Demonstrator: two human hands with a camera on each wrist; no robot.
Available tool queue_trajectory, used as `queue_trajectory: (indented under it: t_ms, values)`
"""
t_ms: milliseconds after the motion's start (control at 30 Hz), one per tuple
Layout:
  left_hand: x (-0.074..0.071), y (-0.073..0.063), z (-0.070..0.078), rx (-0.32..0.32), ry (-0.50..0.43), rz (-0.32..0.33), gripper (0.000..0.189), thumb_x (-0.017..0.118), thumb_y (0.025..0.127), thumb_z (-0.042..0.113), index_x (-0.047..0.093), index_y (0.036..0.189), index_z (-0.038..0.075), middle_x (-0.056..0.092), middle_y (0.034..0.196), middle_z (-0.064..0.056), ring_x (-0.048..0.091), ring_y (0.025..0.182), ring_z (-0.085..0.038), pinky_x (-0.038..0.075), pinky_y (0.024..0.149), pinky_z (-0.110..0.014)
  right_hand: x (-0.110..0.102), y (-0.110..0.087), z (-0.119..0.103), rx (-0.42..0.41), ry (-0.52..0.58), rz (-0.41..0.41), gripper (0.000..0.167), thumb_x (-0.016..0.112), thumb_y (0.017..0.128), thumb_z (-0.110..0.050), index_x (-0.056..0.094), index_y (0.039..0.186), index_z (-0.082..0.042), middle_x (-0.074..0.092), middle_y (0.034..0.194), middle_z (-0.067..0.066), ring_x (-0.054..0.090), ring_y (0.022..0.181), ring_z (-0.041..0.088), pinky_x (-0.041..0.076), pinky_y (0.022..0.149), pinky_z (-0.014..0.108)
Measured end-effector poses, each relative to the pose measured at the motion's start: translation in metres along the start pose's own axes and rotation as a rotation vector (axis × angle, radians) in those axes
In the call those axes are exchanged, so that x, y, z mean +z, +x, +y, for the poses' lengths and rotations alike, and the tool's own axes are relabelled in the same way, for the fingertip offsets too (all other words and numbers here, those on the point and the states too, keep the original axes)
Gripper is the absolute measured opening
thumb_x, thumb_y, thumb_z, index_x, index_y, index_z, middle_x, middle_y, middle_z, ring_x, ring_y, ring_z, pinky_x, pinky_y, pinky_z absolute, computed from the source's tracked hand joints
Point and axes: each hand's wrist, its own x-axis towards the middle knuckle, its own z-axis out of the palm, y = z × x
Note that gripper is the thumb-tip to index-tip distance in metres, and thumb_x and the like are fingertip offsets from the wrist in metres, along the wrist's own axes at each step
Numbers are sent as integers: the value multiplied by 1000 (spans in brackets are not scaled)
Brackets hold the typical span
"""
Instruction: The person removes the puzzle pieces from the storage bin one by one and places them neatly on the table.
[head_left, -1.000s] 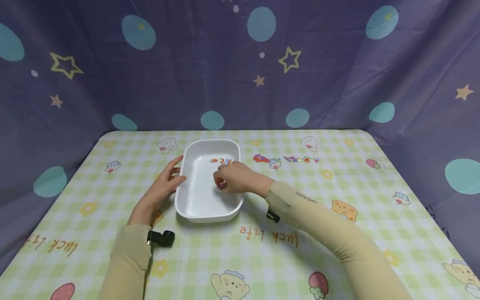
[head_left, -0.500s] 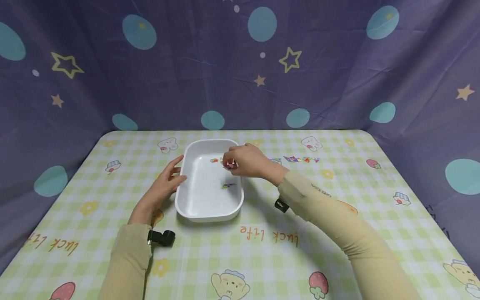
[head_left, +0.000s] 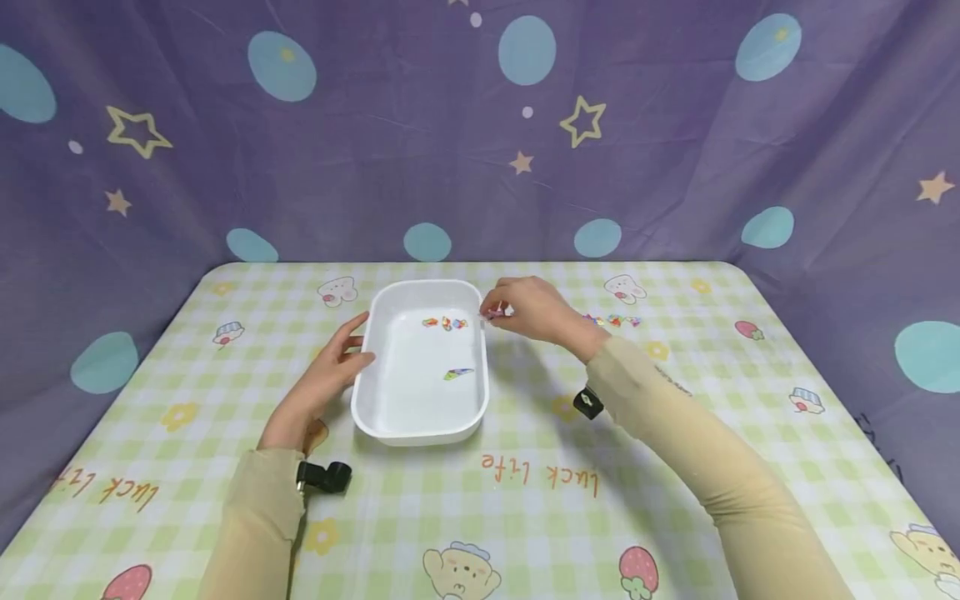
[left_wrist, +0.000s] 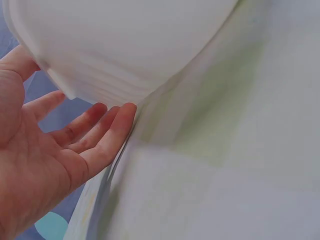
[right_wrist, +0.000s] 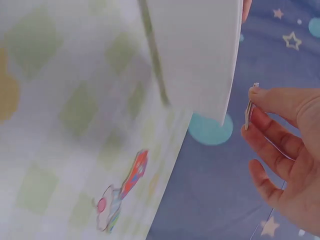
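A white rectangular tray (head_left: 416,400) lies on the table. Several small colourful flat pieces (head_left: 447,323) sit inside near its far end, and one green-blue piece (head_left: 458,374) lies closer to its right wall. My left hand (head_left: 326,379) rests against the tray's left side; the left wrist view has its fingers (left_wrist: 117,130) fairly straight, touching the outer wall. Just beyond the right rim, my right hand (head_left: 536,308) pinches a thin, pinkish flat piece (head_left: 493,314) between thumb and fingers. Only this piece's pale edge shows clearly in the right wrist view.
More colourful pieces (head_left: 615,320) lie on the table right of my right hand. The right wrist view also shows a red piece (right_wrist: 135,172) by a printed cupcake. A green-checked cloth (head_left: 420,500) covers the table; a purple patterned curtain (head_left: 420,150) hangs behind.
My right hand has moved from inside the tray, away and to the right past its rim, with a piece in its fingers. The green-blue piece in the tray is now uncovered. My left hand stays put.
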Motion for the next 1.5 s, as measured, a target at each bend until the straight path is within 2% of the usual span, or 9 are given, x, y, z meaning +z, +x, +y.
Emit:
queue_trajectory:
  t_ms: [167, 467, 600, 800, 967, 1133, 1500]
  values:
    - [0, -2, 2, -6, 18, 1, 67, 50, 92, 23, 11, 146, 33, 33, 137, -19, 44, 117, -35, 48, 80, -34, -1, -6, 14, 62, 27, -7, 17, 66, 83, -17, 70, 99, -15, 64, 93, 0, 62, 84, 18, 48, 72, 30]
    - [0, -4, 3, -31, 15, -2, 67, 50, 93, 25, 10, 145, 37, 30, 141, -18, 39, 122, -35, 41, 93, -47, 11, -16, 32, 192, 58, -84, 18, 67, 83, -18, 71, 99, -14, 64, 92, -1, 60, 83, 14, 48, 74, 31]
    - [1, -4, 4, -36, 0, -3, 68, 50, 93, 23, 10, 145, 37, 29, 141, -18, 39, 122, -35, 41, 93, -46, 18, -19, 38, 233, 69, -100, 19, 67, 82, -17, 71, 101, -15, 66, 93, -1, 60, 84, 14, 48, 75, 31]
    - [1, -4, 3, -37, -16, -3, 69, 51, 92, 22, 10, 146, 36, 30, 139, -18, 41, 120, -34, 41, 92, -42, 31, -23, 46, 286, 70, -129, 16, 67, 82, -21, 71, 96, -15, 65, 88, -1, 56, 77, 15, 45, 70, 30]
    - [1, -3, 2, -30, -9, 0, 68, 51, 92, 22, 11, 146, 35, 31, 139, -18, 42, 119, -34, 43, 89, -39, 37, -24, 50, 290, 59, -140, 15, 68, 81, -21, 70, 94, -14, 64, 84, 0, 55, 76, 15, 44, 70, 31]
    - [1, -1, 2, -23, -1, -1, 68, 50, 92, 21, 11, 146, 34, 31, 139, -18, 43, 119, -34, 46, 84, -34, 41, -27, 52, 279, 44, -144, 11, 69, 80, -21, 71, 90, -16, 63, 86, -1, 56, 78, 14, 45, 71, 30]
    - [0, -1, 1, -30, -13, -2, 68, 51, 92, 24, 11, 145, 36, 31, 139, -18, 42, 120, -34, 44, 89, -40, 44, -26, 53, 273, 45, -141, 10, 68, 81, -20, 71, 90, -17, 62, 88, 0, 57, 80, 14, 47, 73, 30]
